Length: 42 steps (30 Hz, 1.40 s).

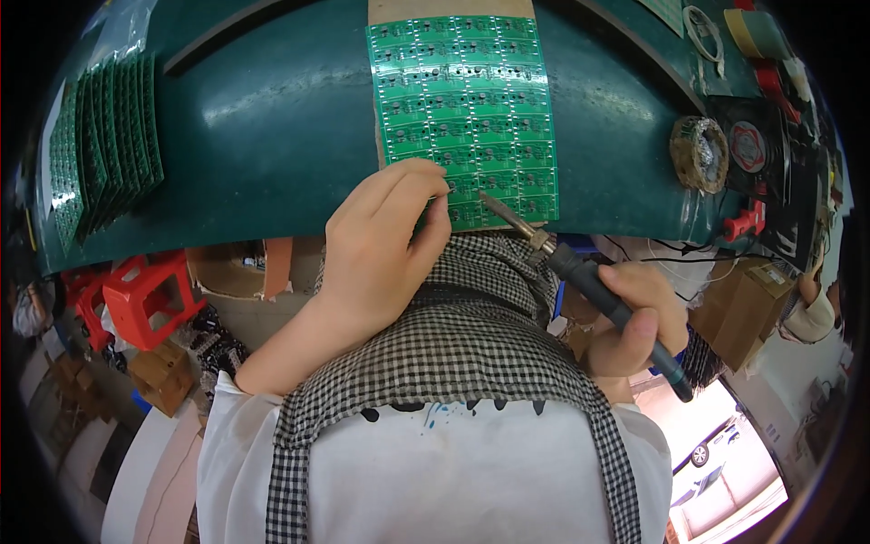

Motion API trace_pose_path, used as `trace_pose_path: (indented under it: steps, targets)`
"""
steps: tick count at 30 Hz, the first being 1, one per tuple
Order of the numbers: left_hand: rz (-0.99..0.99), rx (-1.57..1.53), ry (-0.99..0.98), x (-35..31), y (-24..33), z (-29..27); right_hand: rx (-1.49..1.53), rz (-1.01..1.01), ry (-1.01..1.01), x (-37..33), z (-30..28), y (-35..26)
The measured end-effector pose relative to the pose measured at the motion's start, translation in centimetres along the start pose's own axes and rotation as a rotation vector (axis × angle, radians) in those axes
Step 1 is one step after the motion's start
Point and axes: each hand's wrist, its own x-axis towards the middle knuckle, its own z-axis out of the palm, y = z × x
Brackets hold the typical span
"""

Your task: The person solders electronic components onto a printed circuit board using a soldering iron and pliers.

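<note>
A green panel of printed circuit boards (462,100), divided into a grid of small units, lies on the table in front of me. My right hand (645,317) is wrapped round the dark handle of a soldering iron (589,279). Its metal tip reaches the lower part of the panel; whether it touches is hard to tell. Over the panel's lower left edge, my left hand (385,231) has thumb and forefinger pinched together, close to the iron's tip. What the pinch holds, if anything, is too small to name.
Several green circuit panels (109,136) stand in a row at the left. On the right are a solder roll (700,154), a round fan (749,145) and a red-handled tool (745,220). A dark bar (625,45) borders the work area. Red stools (149,299) and cardboard boxes (748,304) stand below.
</note>
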Motion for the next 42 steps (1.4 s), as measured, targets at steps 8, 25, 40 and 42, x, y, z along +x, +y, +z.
trace_pose_path:
  steps: [8, 25, 40, 42]
  targets:
    - [0.055, 0.094, 0.040, 0.1, -0.5, 0.3, -0.090, 0.166, 0.037, 2.6, 0.8, -1.5]
    - [0.007, 0.017, 0.037, 0.2, -0.5, 0.5, -0.128, -0.074, -0.040, 2.9, 1.5, -0.6]
    - [-0.052, -0.063, -0.001, 0.2, -0.2, 0.0, -0.077, -0.019, 0.224, 0.6, 0.9, -1.1]
    - [-0.047, -0.074, 0.003, 0.0, 0.0, -0.3, -0.132, 0.014, 0.216, -0.1, 0.6, -0.9]
